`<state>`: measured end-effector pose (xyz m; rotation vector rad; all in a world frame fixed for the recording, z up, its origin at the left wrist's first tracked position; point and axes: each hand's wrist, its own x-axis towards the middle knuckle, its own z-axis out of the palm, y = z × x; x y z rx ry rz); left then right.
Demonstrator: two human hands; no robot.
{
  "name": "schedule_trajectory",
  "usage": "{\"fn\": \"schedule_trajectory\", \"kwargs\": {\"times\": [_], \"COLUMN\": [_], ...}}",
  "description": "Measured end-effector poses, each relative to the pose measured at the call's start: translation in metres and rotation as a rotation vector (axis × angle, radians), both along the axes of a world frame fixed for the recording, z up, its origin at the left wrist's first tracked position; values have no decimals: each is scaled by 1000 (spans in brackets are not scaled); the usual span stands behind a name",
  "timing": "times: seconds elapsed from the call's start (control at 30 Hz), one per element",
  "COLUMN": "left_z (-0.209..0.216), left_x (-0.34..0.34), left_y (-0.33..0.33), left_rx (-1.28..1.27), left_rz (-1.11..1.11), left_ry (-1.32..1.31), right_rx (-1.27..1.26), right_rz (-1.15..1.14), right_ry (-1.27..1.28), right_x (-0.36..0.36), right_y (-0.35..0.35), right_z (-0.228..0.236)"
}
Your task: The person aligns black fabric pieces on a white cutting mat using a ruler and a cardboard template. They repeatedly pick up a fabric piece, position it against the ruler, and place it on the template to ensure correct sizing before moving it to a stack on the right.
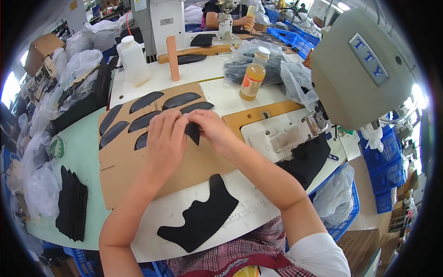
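Both hands meet over the cardboard (138, 171): left hand (165, 141) and right hand (210, 129) pinch one black piece (193, 132) between them. Apparently placing it; next it needs aligning beside the row (138, 117) beyond the left hand.

A worker's bare forearms rise from the lower edge of the frame, left hand (164, 143) and right hand (210, 127) ungloved; a white short sleeve (318, 256) and red-checked garment (230, 256) sit lower centre.
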<state>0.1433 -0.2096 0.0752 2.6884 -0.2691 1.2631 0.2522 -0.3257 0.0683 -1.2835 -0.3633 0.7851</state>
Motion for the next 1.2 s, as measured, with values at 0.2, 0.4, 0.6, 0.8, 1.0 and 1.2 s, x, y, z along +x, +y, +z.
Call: {"fn": "schedule_trajectory", "kwargs": {"times": [0.2,0.4,0.6,0.8,1.0,1.2], "left_z": [14,40,16,-17,-37,-45], "left_x": [-27,-80,-131,-165,-211,-229], "left_y": [-10,-17,-43,-70,-81,-108], "left_rx": [-13,-1355,-1743,-1894,-1671,-1298], "left_rz": [-96,-218,-316,-159,-24,42], "left_ry": [-10,-19,25,40,239,282], "right_rx": [167,143,230,18,-124,-210], "right_rz": [148,240,272,208,171,139], "right_ry": [246,-32,-115,-2,-173,-386], "right_x": [-29,-50,-140,-153,-143,-137], "right_y": [-11,-69,-94,-110,-138,-154], "right_z": [-4,-2,-27,-36,-27,-25]}}
